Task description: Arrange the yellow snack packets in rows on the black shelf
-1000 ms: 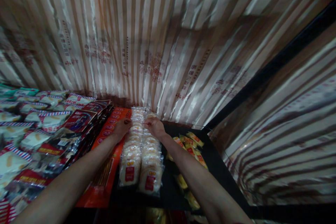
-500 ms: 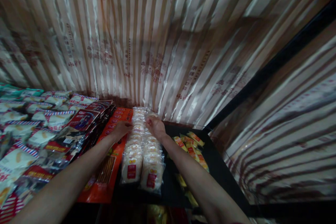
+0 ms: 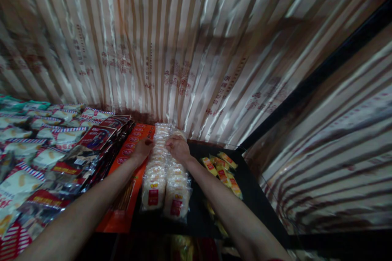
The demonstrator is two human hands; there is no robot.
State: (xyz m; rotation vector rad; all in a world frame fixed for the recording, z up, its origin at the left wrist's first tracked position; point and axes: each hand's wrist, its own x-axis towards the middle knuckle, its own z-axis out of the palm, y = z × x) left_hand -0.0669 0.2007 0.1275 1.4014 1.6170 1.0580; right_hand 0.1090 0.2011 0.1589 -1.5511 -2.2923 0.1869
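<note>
Right hand [image 3: 180, 149]: shifted inward, closer to left hand [image 3: 141, 149]
Wrapped packs [image 3: 153, 195]: bracketed tighter between fingertips
Fingers: curled; grip unclear

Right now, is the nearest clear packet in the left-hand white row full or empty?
Full, it seems: something pale and rounded shows through the clear packet. Whether it is sealed, I cannot tell.

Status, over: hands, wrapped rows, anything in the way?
Left hand beside wrapped rows, far end. Right hand over right row. Orange pack close along rows' left; nothing visibly blocking.
</note>
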